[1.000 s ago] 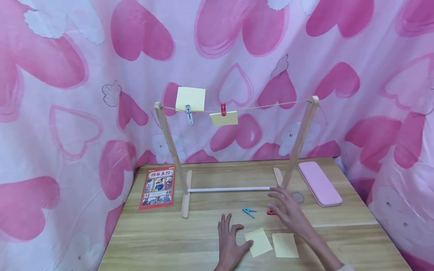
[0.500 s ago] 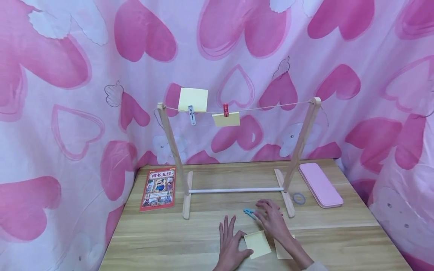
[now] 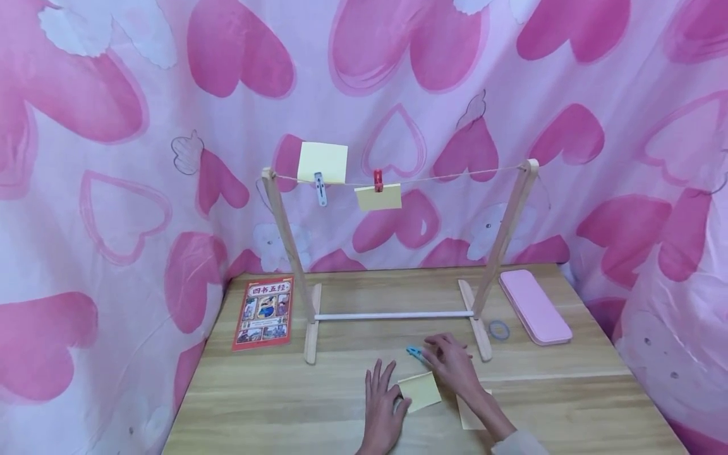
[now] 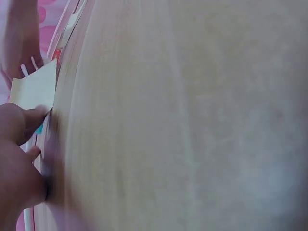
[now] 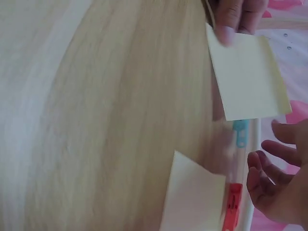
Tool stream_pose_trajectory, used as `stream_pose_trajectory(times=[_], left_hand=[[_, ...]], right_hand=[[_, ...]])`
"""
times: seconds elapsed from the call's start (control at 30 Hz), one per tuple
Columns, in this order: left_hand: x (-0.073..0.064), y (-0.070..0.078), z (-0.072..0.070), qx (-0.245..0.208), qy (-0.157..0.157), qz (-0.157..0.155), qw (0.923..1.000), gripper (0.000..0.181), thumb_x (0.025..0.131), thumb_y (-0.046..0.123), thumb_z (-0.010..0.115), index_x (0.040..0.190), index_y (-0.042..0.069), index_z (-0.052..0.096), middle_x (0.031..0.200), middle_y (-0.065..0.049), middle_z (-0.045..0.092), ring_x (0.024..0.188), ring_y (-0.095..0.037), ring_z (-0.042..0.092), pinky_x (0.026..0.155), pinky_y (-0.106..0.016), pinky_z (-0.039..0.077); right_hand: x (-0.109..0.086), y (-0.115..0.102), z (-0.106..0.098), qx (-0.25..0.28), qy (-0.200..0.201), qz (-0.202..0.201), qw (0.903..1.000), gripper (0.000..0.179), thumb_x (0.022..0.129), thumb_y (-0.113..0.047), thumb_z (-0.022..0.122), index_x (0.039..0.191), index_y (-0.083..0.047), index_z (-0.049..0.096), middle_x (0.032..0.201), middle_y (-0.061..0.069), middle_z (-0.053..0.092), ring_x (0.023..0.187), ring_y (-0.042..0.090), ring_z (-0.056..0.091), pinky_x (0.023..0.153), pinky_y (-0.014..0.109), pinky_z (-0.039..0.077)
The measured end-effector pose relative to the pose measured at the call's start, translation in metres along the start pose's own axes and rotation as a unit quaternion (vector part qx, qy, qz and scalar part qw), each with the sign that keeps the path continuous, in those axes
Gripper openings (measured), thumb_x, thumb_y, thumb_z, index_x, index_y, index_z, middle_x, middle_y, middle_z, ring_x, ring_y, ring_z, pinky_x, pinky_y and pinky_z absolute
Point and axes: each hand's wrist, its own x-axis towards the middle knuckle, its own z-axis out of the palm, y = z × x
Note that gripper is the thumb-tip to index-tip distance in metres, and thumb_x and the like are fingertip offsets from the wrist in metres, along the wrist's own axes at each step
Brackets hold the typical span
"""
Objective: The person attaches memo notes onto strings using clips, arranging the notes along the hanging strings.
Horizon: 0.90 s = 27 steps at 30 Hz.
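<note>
My left hand (image 3: 382, 416) pinches a pale yellow sticky note (image 3: 422, 392) between thumb and fingers; in the right wrist view the note is tilted up off the wooden table. Just right of it, my right hand (image 3: 454, 368) hovers with loosely bent fingers and nothing in them. A blue clothespin (image 3: 414, 352) lies by its fingertips. A red clothespin (image 5: 233, 207) lies below that hand in the right wrist view, mostly hidden from the head. Another sticky note (image 5: 195, 197) lies on the table, partly covered by my right forearm in the head view.
Behind the hands stands a wooden frame (image 3: 500, 243) with a string across its top. From it hang two notes, one with a pale blue clothespin (image 3: 321, 189), one with a red one. A booklet (image 3: 263, 314) lies left; a tape ring (image 3: 498, 330) and pink case (image 3: 534, 308) lie right.
My right hand has come left and down from beside the frame's right foot to over the clothespins. My left hand has taken the note up from the table and shifted it slightly left.
</note>
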Motion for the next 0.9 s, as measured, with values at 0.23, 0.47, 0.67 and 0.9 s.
stream_pose_trajectory(times=[0.23,0.47,0.67,0.9], left_hand=[[0.004,0.000,-0.018,-0.189,-0.014,-0.116,0.9750,0.017,0.110,0.012,0.062,0.094,0.012,0.068,0.122,-0.003,0.072,0.125,-0.030,0.066,0.129,-0.041,0.033],[0.001,-0.005,-0.021,-0.244,0.058,-0.178,0.9516,0.003,0.103,0.013,0.074,0.101,0.013,0.076,0.095,0.006,0.073,0.091,-0.003,0.064,0.081,-0.025,0.053],[-0.004,-0.010,-0.013,-0.280,0.111,-0.157,0.9405,0.006,0.101,0.018,0.080,0.103,0.012,0.079,0.095,0.002,0.078,0.090,-0.004,0.069,0.079,-0.017,0.052],[0.003,-0.002,-0.023,-0.286,0.109,-0.207,0.9294,0.008,0.101,0.022,0.080,0.102,0.015,0.081,0.097,0.005,0.078,0.095,-0.004,0.069,0.084,-0.015,0.050]], right_hand=[[-0.007,-0.002,0.009,-0.047,-0.040,-0.008,0.9981,0.045,0.084,-0.016,0.095,0.121,0.000,0.072,0.111,0.012,0.061,0.083,0.014,0.054,0.061,0.030,0.046],[-0.011,-0.012,0.012,-0.078,-0.051,0.048,0.9945,0.047,0.080,-0.007,0.097,0.120,-0.003,0.072,0.115,0.009,0.061,0.091,0.019,0.060,0.071,0.040,0.056],[-0.015,-0.009,0.016,-0.048,-0.035,0.072,0.9956,0.040,0.083,0.000,0.092,0.117,-0.003,0.072,0.107,0.005,0.059,0.085,0.013,0.053,0.070,0.032,0.050],[-0.018,-0.001,0.019,0.002,-0.004,0.053,0.9986,0.031,0.087,0.001,0.088,0.113,0.001,0.072,0.100,0.005,0.056,0.080,0.007,0.049,0.067,0.024,0.043]])
